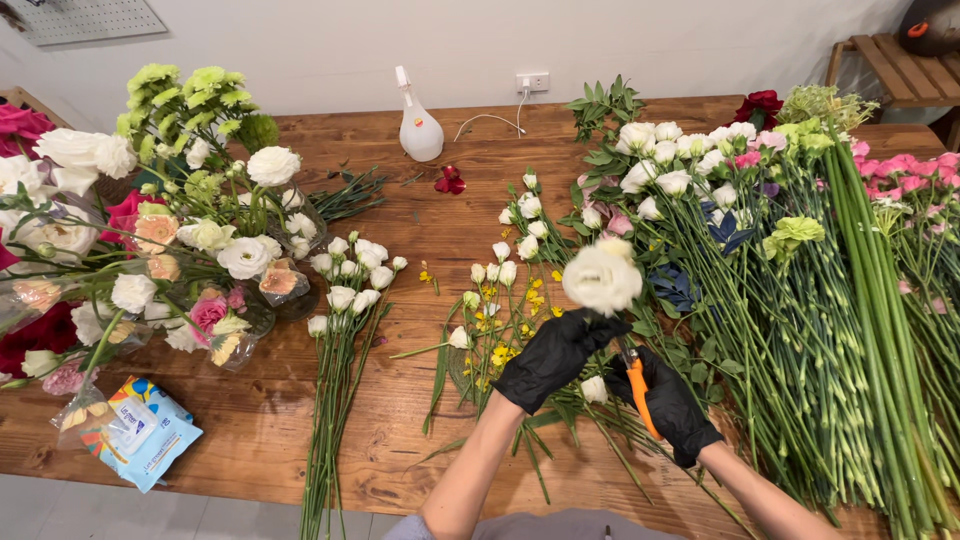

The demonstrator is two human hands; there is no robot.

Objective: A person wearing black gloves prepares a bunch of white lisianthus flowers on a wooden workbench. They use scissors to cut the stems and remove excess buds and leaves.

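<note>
Your left hand [552, 358], in a black glove, is closed around the stem just under a large white bloom [601, 278]. The flower head stands up and slightly to the right of that grip, above the fingers, over the middle of the wooden worktop [420, 215].

The stem's long axis runs from the bloom down and toward you, passing through your left fist and on toward your right hand [668, 405]. So the free length of stem lies on the near side of the left grip, not the far side.

Your right hand, also gloved, sits just right of and nearer than the left, and is wrapped shut on the orange-handled snips [637, 392]. The handles point down toward your wrist and the blade end points up toward the stem, close beside the left fingers. Whether the blades are open, I cannot tell; the gloves hide them.

The two hands are nearly touching. A heap of long green stems [800, 330] lies to the right.
</note>
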